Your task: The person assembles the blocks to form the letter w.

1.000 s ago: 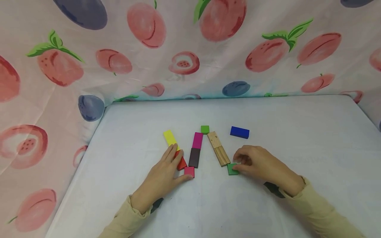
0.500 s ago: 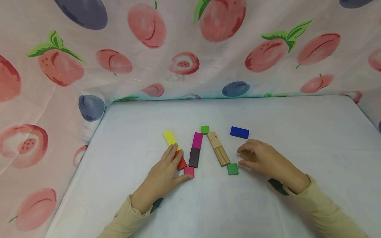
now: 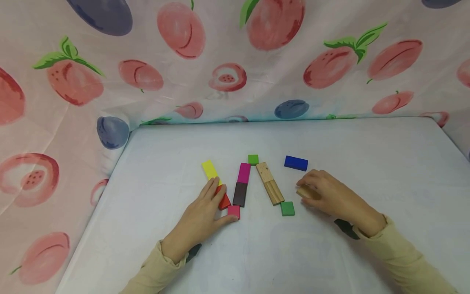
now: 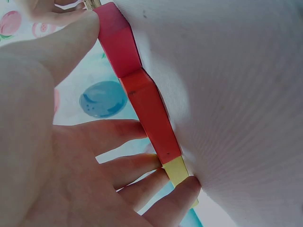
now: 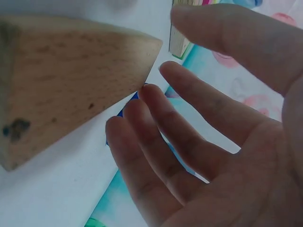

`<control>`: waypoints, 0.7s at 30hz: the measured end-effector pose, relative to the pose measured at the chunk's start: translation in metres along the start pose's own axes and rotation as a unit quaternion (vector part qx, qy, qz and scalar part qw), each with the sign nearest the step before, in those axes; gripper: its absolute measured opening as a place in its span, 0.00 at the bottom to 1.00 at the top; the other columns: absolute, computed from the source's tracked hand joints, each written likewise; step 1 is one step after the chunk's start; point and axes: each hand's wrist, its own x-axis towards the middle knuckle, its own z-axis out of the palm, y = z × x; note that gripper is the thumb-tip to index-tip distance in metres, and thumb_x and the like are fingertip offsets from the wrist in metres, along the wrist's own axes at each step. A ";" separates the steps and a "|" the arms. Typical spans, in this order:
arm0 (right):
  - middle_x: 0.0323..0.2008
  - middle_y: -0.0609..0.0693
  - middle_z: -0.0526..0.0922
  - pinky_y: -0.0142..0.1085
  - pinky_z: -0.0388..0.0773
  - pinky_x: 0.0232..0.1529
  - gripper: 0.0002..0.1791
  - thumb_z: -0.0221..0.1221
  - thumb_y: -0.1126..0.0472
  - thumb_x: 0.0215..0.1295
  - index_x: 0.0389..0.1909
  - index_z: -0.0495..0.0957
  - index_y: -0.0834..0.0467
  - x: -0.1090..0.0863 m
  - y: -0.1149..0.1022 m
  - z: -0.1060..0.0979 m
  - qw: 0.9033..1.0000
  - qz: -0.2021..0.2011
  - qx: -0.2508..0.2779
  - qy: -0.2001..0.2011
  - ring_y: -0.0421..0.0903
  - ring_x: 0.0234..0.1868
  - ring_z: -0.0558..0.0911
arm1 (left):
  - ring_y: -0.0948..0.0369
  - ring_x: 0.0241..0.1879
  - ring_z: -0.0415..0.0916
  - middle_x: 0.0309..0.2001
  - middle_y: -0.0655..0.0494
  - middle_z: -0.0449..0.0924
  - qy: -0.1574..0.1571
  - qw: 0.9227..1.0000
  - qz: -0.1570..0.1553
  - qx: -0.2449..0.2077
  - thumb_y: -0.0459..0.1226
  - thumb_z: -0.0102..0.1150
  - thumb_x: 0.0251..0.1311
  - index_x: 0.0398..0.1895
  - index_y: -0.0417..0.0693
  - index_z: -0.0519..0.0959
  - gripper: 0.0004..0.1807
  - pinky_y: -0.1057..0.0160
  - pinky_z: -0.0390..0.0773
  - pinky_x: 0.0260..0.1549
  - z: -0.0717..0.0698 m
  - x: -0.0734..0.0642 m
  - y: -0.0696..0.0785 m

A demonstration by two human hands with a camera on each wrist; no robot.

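My left hand [image 3: 200,210] lies with fairly straight fingers along a row of blocks. In the left wrist view its thumb touches the pink block [image 4: 113,38], while fingers touch the red block [image 4: 151,118] and the yellow block [image 4: 175,171]. My right hand [image 3: 332,196] is right of the green block [image 3: 288,208], fingers loosely bent and thumb apart. Beneath it shows a plain wooden block [image 3: 308,192], partly hidden; in the right wrist view this block looms large, with fingertips near its edge and no grip round it.
The zigzag of blocks goes on through a dark block [image 3: 240,194], a magenta block [image 3: 244,173], a light green block [image 3: 253,159] and two wooden blocks [image 3: 269,183]. A blue block [image 3: 295,163] lies apart, behind the right hand. Fruit-patterned cloth [image 3: 235,94] hangs behind the white table [image 3: 385,163].
My right hand has left the green block and shifted right, over the loose wooden block. The left hand and the row of blocks look unmoved.
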 end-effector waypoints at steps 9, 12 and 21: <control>0.45 0.54 0.82 0.46 0.82 0.44 0.15 0.68 0.68 0.58 0.47 0.83 0.63 -0.001 0.005 -0.002 1.000 0.007 0.027 -0.014 0.48 0.42 0.81 | 0.48 0.79 0.42 0.78 0.41 0.51 -0.005 1.000 -0.003 0.002 0.65 0.62 0.55 0.73 0.41 0.64 0.51 0.49 0.67 0.67 -0.001 0.000 0.001; 0.44 0.54 0.82 0.45 0.82 0.42 0.16 0.68 0.68 0.58 0.48 0.83 0.64 -0.001 0.006 -0.003 0.999 0.012 0.036 -0.016 0.48 0.42 0.82 | 0.48 0.79 0.42 0.78 0.41 0.51 -0.007 1.000 -0.003 0.002 0.65 0.62 0.55 0.73 0.41 0.64 0.51 0.49 0.67 0.67 -0.001 0.000 0.001; 0.42 0.51 0.83 0.38 0.79 0.37 0.17 0.70 0.67 0.56 0.48 0.83 0.61 0.001 0.008 -0.006 0.998 0.022 0.049 -0.025 0.45 0.39 0.81 | 0.49 0.79 0.43 0.78 0.42 0.51 -0.010 1.000 -0.003 0.008 0.64 0.63 0.55 0.74 0.42 0.64 0.51 0.51 0.69 0.66 -0.002 0.001 0.001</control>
